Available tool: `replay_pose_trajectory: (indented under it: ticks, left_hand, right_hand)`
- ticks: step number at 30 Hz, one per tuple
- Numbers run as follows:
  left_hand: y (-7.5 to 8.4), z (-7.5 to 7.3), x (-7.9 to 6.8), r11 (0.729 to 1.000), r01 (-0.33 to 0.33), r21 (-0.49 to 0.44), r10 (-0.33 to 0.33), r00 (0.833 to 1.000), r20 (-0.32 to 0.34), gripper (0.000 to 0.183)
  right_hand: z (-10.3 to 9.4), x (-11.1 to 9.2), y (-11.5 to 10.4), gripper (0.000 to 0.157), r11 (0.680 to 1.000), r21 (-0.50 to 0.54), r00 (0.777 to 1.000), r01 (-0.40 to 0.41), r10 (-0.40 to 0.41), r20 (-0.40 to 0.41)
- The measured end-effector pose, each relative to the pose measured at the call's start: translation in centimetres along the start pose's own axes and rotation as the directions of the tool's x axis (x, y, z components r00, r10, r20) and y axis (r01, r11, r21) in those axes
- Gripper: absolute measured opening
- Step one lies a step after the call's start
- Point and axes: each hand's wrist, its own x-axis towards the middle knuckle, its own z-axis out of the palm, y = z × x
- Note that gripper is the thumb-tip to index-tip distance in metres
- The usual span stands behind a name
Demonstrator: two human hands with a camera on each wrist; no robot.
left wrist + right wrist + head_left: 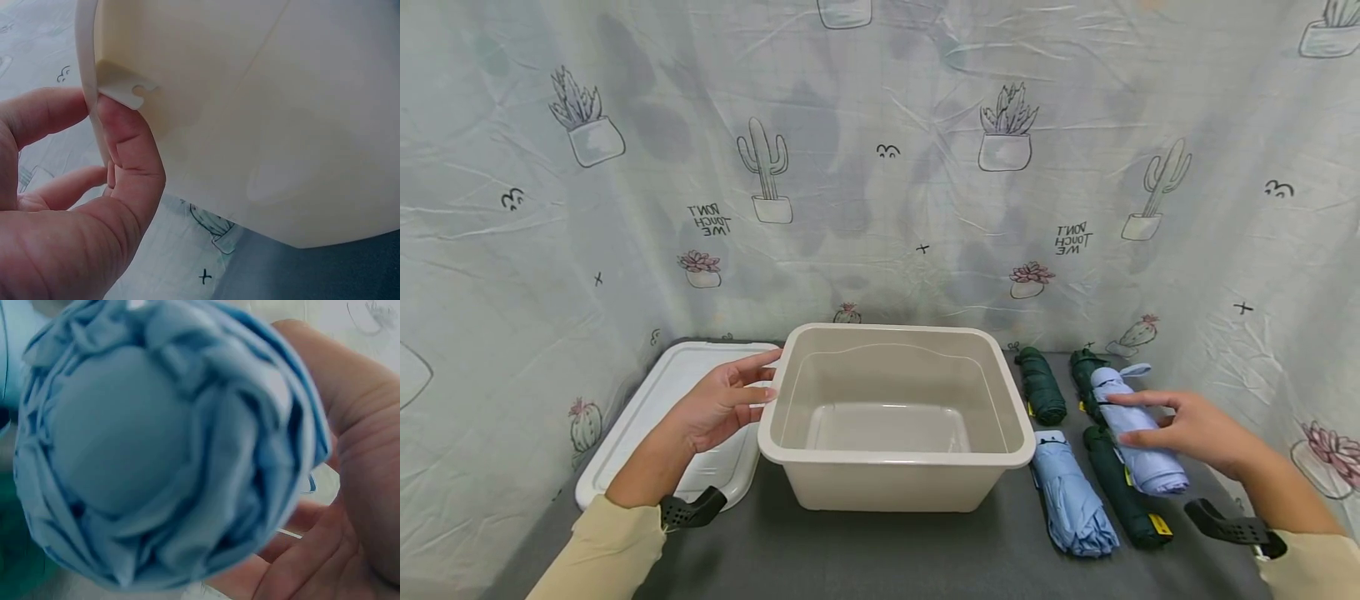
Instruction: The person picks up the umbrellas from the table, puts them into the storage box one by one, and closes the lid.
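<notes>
A beige plastic storage bin [895, 482] stands in the middle of the table, its inside bare. At its left rim is my left hand [724, 403]; the left wrist view has the fingers and thumb [134, 147] pinching that rim beside a small notched tab [125, 87]. My right hand [1195, 433] grips a pale lavender-blue folded umbrella [1138, 433], thumb on the near side and fingers across the top. In the right wrist view, the round gathered end of this umbrella [125, 431] fills much of the picture and hides part of the hand.
Beside the bin on the right lie a light blue folded umbrella [1073, 500] and dark green ones [1041, 387], [1123, 492], with another green one [1084, 371] partly covered. A white lid [655, 408] lies at the left, partly behind the left arm. A printed curtain [880, 192] hangs behind.
</notes>
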Motion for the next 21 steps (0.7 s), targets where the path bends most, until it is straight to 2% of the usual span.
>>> replay_pose_trajectory:
  ticks: [5, 11, 21]
  left_hand:
    - [0.0, 0.0, 0.0, 1.000, -0.007, 0.003, 0.007, 1.000, 0.010, 0.078]
    - [0.0, 0.1, 0.1, 1.000, -0.016, 0.004, 0.016, 1.000, 0.017, 0.077]
    - [-0.2, 0.1, 0.2, 1.000, -0.007, 0.005, 0.007, 1.000, 0.001, 0.076]
  right_hand:
    - [0.1, 0.5, -1.8, 0.063, 0.993, 0.116, 0.999, -0.013, 0.008, 0.037]
    - [0.0, 0.8, -3.6, 0.063, 0.957, 0.290, 0.998, -0.014, -0.003, 0.060]
    - [-0.2, 1.6, -7.0, 0.059, 0.911, 0.413, 0.997, 0.001, -0.032, 0.068]
